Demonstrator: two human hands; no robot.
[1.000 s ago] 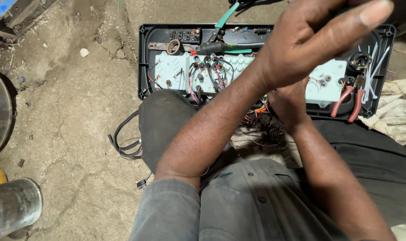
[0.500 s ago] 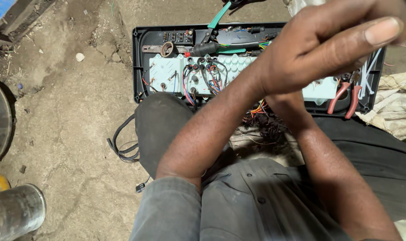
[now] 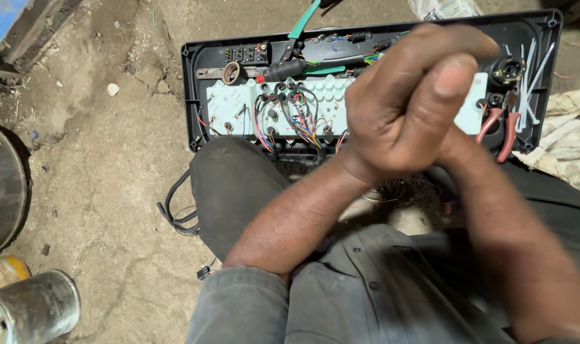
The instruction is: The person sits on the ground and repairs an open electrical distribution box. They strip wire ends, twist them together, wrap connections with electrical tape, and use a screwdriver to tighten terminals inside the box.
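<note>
Left hand (image 3: 405, 108) wraps over the mostly hidden right hand (image 3: 459, 143), both clenched together above the black instrument panel (image 3: 239, 57)

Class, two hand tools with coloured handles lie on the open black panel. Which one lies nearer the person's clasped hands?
The red-handled pliers, at the panel's right end, just beside the hands. The green-handled tool lies along the top edge, farther away.
</note>
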